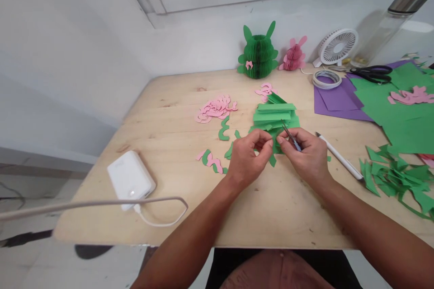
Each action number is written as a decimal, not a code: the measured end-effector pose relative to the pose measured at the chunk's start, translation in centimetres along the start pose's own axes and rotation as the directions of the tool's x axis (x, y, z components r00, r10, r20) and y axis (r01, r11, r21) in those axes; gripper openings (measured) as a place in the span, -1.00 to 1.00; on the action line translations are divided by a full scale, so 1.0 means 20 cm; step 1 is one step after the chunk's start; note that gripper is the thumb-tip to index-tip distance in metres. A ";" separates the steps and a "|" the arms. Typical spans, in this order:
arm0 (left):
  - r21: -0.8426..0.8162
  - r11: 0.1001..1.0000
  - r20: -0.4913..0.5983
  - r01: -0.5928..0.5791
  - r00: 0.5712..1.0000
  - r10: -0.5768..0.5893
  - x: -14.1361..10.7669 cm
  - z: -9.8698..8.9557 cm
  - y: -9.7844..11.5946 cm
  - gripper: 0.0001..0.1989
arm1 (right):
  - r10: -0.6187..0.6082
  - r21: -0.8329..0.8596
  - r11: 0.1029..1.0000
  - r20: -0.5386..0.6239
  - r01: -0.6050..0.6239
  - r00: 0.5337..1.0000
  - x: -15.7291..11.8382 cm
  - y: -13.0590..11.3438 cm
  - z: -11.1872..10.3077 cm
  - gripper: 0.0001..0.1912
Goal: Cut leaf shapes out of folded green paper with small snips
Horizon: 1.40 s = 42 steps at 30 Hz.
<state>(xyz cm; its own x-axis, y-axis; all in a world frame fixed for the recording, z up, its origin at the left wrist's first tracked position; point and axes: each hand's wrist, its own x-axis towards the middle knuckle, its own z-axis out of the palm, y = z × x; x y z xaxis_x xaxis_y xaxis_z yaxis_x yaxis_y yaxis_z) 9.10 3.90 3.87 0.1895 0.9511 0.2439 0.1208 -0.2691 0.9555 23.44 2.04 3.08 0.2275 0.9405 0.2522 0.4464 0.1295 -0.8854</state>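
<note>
My left hand (249, 156) pinches the edge of a folded stack of green paper strips (274, 115) near the middle of the wooden table (169, 99). My right hand (305, 158) holds small pointed tweezers (291, 138) with a blue grip, their tips at the same stack. Part of the stack is hidden behind my fingers. To the left of my hands lie curly green paper cutouts (224, 128) and pink-and-green cutouts (210, 162). Farther back sits a heap of pink paper cutouts (215, 109).
Honeycomb paper rabbits, one green (257, 52) and one pink (294, 54), stand at the back. On the right are black-handled scissors (373, 73), purple paper (334, 99), a green sheet (400, 113), green scraps (389, 174) and a white pen (339, 156). A white power bank (130, 174) lies front left.
</note>
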 end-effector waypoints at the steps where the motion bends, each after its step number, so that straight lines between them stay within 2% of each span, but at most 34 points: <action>1: 0.004 1.000 0.001 0.001 1.000 -0.001 0.00 0.00 0.00 -0.92 | 0.005 0.002 1.000 0.001 -0.005 1.000 0.00 0.00 0.00 -0.88; 4: 0.004 1.000 0.004 0.026 1.000 -0.026 0.00 0.00 -0.01 -0.93 | 0.022 -0.002 1.000 -0.008 -0.022 1.000 0.00 -0.01 0.00 -0.88; 7: -0.067 0.993 0.011 0.097 0.995 -0.097 0.01 0.00 -0.03 -0.93 | 0.065 0.027 0.998 -0.069 -0.064 0.995 0.01 -0.01 -0.01 -0.88; 10: -0.203 0.961 0.031 0.189 0.982 -0.187 0.02 -0.01 -0.03 -0.91 | 0.145 0.136 0.983 -0.162 -0.123 0.976 0.04 0.00 -0.01 -0.86; 13: -0.274 0.934 0.027 0.228 0.973 -0.229 0.02 -0.02 -0.02 -0.91 | 0.252 0.293 0.935 -0.148 -0.201 0.956 0.06 0.01 -0.02 -0.80; 15: -0.225 0.963 -0.025 0.148 0.987 -0.158 0.02 -0.03 -0.02 -0.92 | 0.297 0.388 0.891 -0.102 -0.237 0.949 0.07 0.02 -0.01 -0.79; 17: -0.050 0.996 -0.109 -0.068 0.992 0.062 0.02 -0.03 -0.03 -0.96 | 0.306 0.469 0.849 -0.062 -0.243 0.950 0.07 0.03 -0.01 -0.78; 18: 0.083 0.974 -0.137 -0.212 0.966 0.221 0.02 -0.04 -0.04 -0.97 | 0.303 0.511 0.823 -0.023 -0.249 0.953 0.06 0.03 -0.01 -0.78; 19: 0.210 0.913 -0.144 -0.349 0.913 0.381 0.02 -0.04 -0.05 -0.95 | 0.301 0.553 0.787 0.041 -0.273 0.953 0.06 0.03 -0.01 -0.77; 20: 0.320 0.827 -0.131 -0.462 0.843 0.522 0.01 -0.04 -0.05 -0.92 | 0.295 0.590 0.747 0.119 -0.307 0.948 0.06 0.03 -0.01 -0.75; 22: 0.455 0.656 -0.080 -0.602 0.706 0.703 0.02 -0.04 -0.07 -0.86 | 0.270 0.639 0.662 0.286 -0.393 0.920 0.05 0.02 -0.01 -0.68; 23: 0.495 0.590 -0.053 -0.638 0.656 0.753 0.02 -0.04 -0.07 -0.83 | 0.252 0.649 0.627 0.355 -0.431 0.900 0.04 0.02 -0.01 -0.64; 25: 0.546 0.502 -0.005 -0.671 0.596 0.803 0.02 -0.04 -0.08 -0.81 | 0.212 0.653 0.584 0.450 -0.482 0.868 0.04 0.02 -0.02 -0.52; 28: 0.575 0.443 0.046 -0.688 0.568 0.822 0.03 -0.03 -0.08 -0.79 | 0.174 0.653 0.564 0.506 -0.506 0.845 0.04 0.02 -0.03 -0.41; 31: 0.585 0.432 0.062 -0.687 0.568 0.820 0.03 -0.03 -0.08 -0.79 | 0.165 0.669 0.564 0.483 -0.484 0.860 0.04 0.01 -0.04 -0.44; 34: 0.588 0.444 0.051 -0.676 0.579 0.814 0.03 -0.03 -0.09 -0.79 | 0.184 0.654 0.601 0.447 -0.460 0.876 0.04 0.01 -0.04 -0.53; 37: 0.556 0.503 0.025 -0.661 0.619 0.785 0.03 -0.03 -0.09 -0.79 | 0.237 0.609 0.659 0.390 -0.443 0.890 0.04 0.01 -0.03 -0.65; 39: 0.501 0.617 -0.053 -0.607 0.691 0.721 0.02 -0.03 -0.09 -0.80 | 0.253 0.582 0.703 0.331 -0.408 0.909 0.04 0.03 -0.02 -0.68; 40: 0.451 0.703 -0.111 -0.551 0.746 0.656 0.02 -0.03 -0.08 -0.81 | 0.253 0.566 0.731 0.296 -0.382 0.921 0.04 0.03 -0.01 -0.69; 42: 0.273 0.888 -0.204 -0.369 0.880 0.429 0.02 -0.03 -0.07 -0.85 | 0.237 0.512 0.798 0.219 -0.319 0.946 0.04 0.05 -0.01 -0.72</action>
<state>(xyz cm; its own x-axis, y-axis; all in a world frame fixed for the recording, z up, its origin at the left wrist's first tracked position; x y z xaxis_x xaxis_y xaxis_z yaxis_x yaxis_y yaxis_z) 8.34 4.69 2.78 0.0201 0.7528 0.6579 0.3034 -0.6316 0.7134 24.22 2.79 2.47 0.1313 0.9897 -0.0569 -0.1598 -0.0355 -0.9865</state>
